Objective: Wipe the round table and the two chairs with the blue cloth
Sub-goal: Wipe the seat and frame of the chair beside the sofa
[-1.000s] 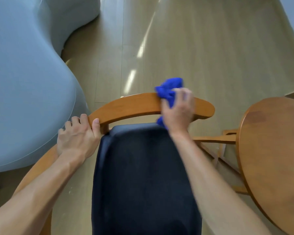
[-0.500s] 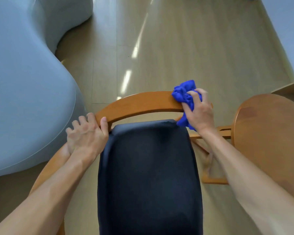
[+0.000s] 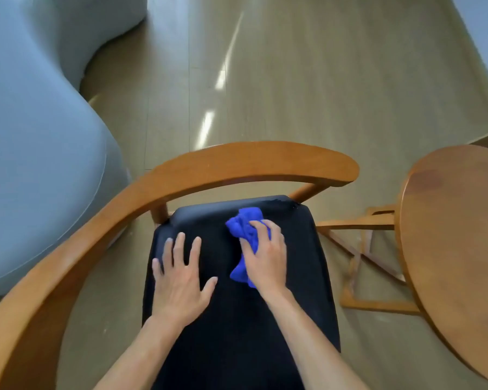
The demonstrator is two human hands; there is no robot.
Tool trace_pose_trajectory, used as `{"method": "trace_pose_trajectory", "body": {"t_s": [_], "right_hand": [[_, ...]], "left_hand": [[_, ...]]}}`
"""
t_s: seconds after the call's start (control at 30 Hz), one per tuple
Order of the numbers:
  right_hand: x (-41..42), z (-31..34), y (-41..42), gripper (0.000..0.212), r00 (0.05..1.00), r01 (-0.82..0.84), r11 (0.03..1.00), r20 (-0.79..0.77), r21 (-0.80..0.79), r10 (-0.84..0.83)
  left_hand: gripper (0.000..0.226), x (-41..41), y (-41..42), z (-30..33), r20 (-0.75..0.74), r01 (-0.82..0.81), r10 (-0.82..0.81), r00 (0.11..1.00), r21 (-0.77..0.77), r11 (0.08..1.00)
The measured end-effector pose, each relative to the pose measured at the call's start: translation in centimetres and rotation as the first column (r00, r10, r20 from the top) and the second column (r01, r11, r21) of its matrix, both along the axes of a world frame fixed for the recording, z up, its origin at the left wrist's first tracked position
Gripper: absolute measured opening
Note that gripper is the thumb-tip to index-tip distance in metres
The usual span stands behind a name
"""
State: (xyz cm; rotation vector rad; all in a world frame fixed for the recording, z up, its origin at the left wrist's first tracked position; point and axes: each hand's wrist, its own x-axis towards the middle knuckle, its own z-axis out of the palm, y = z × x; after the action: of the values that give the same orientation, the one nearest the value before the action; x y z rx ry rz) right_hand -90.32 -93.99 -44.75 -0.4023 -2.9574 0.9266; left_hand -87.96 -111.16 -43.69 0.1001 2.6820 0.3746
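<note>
A wooden chair with a curved backrest rail [image 3: 237,161] and a black padded seat [image 3: 231,333] fills the middle of the view. My right hand [image 3: 265,254] grips the bunched blue cloth [image 3: 244,225] and presses it onto the far right part of the seat. My left hand [image 3: 181,280] lies flat on the seat beside it, fingers spread. The round wooden table [image 3: 457,249] stands at the right edge, only partly in view.
A large pale blue-grey sofa [image 3: 40,136] curves along the left, close to the chair's rail. The table's wooden leg frame [image 3: 361,266] sits between chair and table. Pale wood floor [image 3: 321,80] stretches beyond the chair.
Both hands left the backrest rail and came down onto the black seat. The right hand carried the cloth from the rail's right end to the seat; the left hand let go and spread flat.
</note>
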Motion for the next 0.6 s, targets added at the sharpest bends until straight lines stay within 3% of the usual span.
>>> {"method": "trace_pose_trajectory", "body": {"t_s": [0.1, 0.2, 0.37, 0.6], "right_hand": [[-3.6, -2.9, -3.1, 0.042, 0.914, -0.392, 0.896, -0.02, 0.206, 0.405], [-5.6, -4.9, -2.6, 0.043, 0.839, -0.534, 0.792, 0.067, 0.296, 0.541], [-6.8, -5.4, 0.6, 0.042, 0.899, -0.434, 0.876, 0.029, 0.212, 0.438], [-6.3, -4.2, 12.7, 0.045, 0.982, -0.181, 0.931, 0.116, 0.317, 0.151]], "left_hand": [[0.119, 0.3, 1.0, -4.8, 0.194, 0.005, 0.019, 0.981, -0.125, 0.992], [0.128, 0.1, 2.2, -7.1, 0.189, 0.0, 0.029, 0.981, -0.147, 0.989], [0.129, 0.4, 2.0, -7.5, 0.19, -0.015, 0.044, 0.981, -0.153, 0.988], [0.127, 0.3, 2.0, -7.0, 0.191, -0.015, 0.041, 0.981, -0.135, 0.991]]}}
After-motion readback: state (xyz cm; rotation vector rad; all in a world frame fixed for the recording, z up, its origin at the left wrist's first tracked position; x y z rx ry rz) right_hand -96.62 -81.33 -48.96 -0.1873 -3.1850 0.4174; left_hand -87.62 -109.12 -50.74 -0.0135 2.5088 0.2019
